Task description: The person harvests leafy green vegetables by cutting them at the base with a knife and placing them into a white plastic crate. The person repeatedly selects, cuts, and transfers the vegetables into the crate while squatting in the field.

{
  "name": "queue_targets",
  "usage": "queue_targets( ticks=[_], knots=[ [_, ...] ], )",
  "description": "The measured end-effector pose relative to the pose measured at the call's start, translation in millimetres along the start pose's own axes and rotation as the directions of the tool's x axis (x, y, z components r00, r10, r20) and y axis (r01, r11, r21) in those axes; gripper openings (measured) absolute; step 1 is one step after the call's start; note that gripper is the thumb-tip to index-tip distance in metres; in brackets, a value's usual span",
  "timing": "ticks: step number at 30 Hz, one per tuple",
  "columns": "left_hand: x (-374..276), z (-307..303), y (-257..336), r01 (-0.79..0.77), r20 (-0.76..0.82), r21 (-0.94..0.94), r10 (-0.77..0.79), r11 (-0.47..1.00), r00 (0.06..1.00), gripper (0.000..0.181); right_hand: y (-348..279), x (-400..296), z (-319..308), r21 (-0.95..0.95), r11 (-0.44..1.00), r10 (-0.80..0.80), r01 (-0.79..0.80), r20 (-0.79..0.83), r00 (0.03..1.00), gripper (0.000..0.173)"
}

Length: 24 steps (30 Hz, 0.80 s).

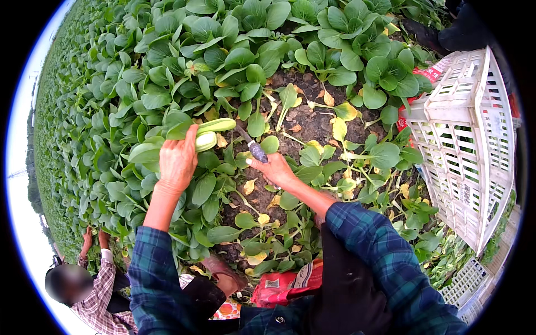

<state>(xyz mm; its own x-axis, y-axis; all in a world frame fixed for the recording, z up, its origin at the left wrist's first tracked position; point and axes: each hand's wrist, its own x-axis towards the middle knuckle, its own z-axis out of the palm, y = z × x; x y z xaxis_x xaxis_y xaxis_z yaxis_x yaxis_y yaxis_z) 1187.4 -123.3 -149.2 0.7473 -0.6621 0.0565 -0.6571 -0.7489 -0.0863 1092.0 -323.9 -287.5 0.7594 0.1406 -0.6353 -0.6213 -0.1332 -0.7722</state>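
Observation:
My left hand (179, 161) is closed around cut heads of bok choy (206, 141), their pale green stalk bases pointing right and their leaves to the left. Just to the right, my right hand (274, 169) grips the dark handle of a small cutting tool (257, 151). Its narrow metal end points up and left, close to the stalk bases; the shape of its tip is unclear. Beneath both hands are standing bok choy plants (205, 186) and brown soil with loose green and yellowed leaves (339, 127).
A white slatted plastic crate (454, 106) stands at the right, with another crate (465, 280) lower down. Red printed sacking (284, 284) lies near my legs. A co-worker in a plaid shirt (100, 289) reaches into the plants at lower left. Dense bok choy rows (104, 104) fill the upper left.

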Motion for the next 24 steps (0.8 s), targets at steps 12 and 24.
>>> queue_targets(
  ticks=[12,24],
  knots=[
    [-7,-74,115,-0.107,0.386,-0.066,0.124,0.992,0.914,0.076,-39,-63,-68,0.724,0.689,-0.117,0.035,0.063,0.991,0.025],
    [48,-10,125,-0.24,0.208,-0.166,0.272,0.956,0.939,0.061,-40,-75,-89,0.798,0.59,-0.051,-0.123,0.189,0.981,0.027]
  ],
)
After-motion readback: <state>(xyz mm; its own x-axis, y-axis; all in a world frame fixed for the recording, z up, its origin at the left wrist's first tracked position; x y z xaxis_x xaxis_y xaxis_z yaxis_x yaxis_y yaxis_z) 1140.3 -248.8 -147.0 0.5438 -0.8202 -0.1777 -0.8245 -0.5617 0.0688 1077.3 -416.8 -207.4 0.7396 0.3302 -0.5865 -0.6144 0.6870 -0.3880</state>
